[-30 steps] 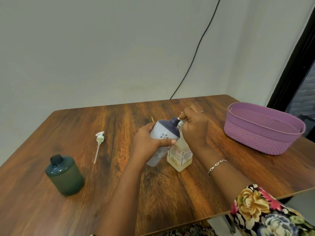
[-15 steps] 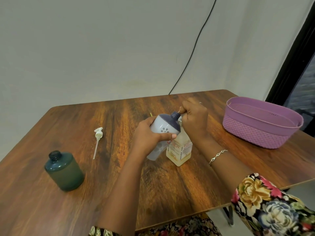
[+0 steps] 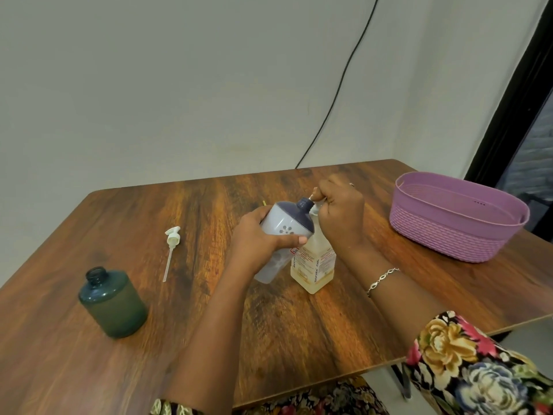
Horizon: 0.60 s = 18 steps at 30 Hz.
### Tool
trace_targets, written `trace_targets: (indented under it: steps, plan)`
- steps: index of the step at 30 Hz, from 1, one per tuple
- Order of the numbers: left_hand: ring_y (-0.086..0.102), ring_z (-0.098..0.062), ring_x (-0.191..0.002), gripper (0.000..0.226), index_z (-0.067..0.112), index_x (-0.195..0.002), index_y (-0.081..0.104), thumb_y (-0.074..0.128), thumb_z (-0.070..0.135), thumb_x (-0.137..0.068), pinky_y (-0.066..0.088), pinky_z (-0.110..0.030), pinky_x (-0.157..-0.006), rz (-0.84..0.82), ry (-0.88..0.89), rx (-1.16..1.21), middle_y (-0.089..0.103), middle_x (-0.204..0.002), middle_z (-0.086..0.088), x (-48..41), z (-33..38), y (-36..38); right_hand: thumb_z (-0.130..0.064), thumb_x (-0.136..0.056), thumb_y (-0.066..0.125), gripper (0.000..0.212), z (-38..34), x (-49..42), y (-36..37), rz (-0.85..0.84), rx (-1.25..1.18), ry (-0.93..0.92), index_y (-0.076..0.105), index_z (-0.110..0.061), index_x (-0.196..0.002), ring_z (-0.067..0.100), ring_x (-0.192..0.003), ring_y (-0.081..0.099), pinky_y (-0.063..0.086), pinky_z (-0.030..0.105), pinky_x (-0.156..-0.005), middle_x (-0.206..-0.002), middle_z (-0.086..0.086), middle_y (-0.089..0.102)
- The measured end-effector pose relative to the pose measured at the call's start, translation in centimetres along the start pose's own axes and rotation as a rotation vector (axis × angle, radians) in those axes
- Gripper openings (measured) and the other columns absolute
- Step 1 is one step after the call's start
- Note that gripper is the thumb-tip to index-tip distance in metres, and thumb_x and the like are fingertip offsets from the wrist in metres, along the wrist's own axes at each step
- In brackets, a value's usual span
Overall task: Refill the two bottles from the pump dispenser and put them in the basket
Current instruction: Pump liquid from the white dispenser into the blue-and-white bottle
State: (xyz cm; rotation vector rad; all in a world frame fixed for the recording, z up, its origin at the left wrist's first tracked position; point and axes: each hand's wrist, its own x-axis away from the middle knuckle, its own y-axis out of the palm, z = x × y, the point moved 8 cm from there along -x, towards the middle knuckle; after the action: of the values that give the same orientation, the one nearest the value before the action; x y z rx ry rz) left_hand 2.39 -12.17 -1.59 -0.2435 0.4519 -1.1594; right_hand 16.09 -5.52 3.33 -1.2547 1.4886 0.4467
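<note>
My left hand (image 3: 261, 241) grips a pale grey bottle (image 3: 282, 232) with a dark blue shoulder, tilted so its open neck meets the pump's spout. My right hand (image 3: 339, 212) curls over the white pump head of the clear dispenser (image 3: 314, 265), which stands on the table with yellowish liquid and a printed label. The pump head is mostly hidden under my fingers. A dark green bottle (image 3: 112, 304) stands uncapped at the left front. The purple basket (image 3: 454, 235) sits at the right.
A loose white pump top with its long tube (image 3: 172, 247) lies on the wooden table (image 3: 299, 339) between the green bottle and my hands. A black cable (image 3: 338, 85) runs up the wall behind. The table's right front edge is close to my right arm.
Both hands keep the same hold on the grey bottle and the pump. The view has shifted slightly; the bottle and dispenser stay together in the same spot.
</note>
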Motion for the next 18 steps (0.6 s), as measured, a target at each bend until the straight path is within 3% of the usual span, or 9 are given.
trace_targets:
  steps: [5,9,12,15,18]
  plan:
    - [0.06,-0.016,-0.087,0.058,0.019,-0.11,0.06,0.085,0.032,-0.059,0.055,-0.036,-0.075,0.023,-0.007,-0.025,0.064,-0.097,0.002,0.2,-0.3,-0.5,-0.003,-0.071,0.034,0.025,0.0,0.3,0.1,-0.001,-0.04,0.007,0.055,-0.002,-0.057,0.025,-0.054,0.049,0.039,0.032,-0.047,-0.06,0.01,0.054]
    - [0.059,-0.014,-0.086,0.055,0.019,-0.108,0.059,0.084,0.031,-0.061,0.052,-0.032,-0.072,0.022,-0.001,-0.041,0.062,-0.095,0.003,0.3,0.2,-0.4,0.006,-0.073,0.044,0.02,0.2,-0.1,-0.2,-0.021,-0.066,0.069,0.059,-0.002,-0.062,0.023,-0.059,0.05,0.04,0.03,-0.051,-0.064,0.007,0.055]
    - [0.059,-0.015,-0.087,0.055,0.019,-0.109,0.059,0.084,0.032,-0.061,0.054,-0.036,-0.075,0.017,-0.009,-0.04,0.062,-0.096,0.003,0.2,0.1,-0.3,0.008,-0.071,0.048,0.018,0.1,-0.5,-0.1,-0.031,-0.037,0.05,0.057,-0.003,-0.06,0.024,-0.057,0.049,0.04,0.031,-0.05,-0.063,0.007,0.054]
    - [0.061,-0.017,-0.088,0.059,0.02,-0.109,0.06,0.085,0.035,-0.058,0.055,-0.039,-0.077,0.018,-0.017,-0.036,0.063,-0.097,0.002,0.1,-0.2,-0.1,0.009,-0.068,0.045,0.018,-0.7,0.0,-0.2,-0.017,0.009,-0.031,0.055,-0.003,-0.058,0.019,-0.053,0.044,0.03,0.021,-0.051,-0.06,0.008,0.053]
    - [0.061,-0.016,-0.088,0.059,0.022,-0.108,0.06,0.086,0.038,-0.057,0.055,-0.038,-0.076,0.026,-0.016,-0.031,0.064,-0.097,0.003,-0.1,-0.5,0.0,0.012,-0.062,0.049,0.018,-0.6,0.2,0.0,-0.013,0.047,-0.075,0.053,-0.004,-0.055,0.016,-0.052,0.04,0.024,0.019,-0.051,-0.057,0.007,0.05]
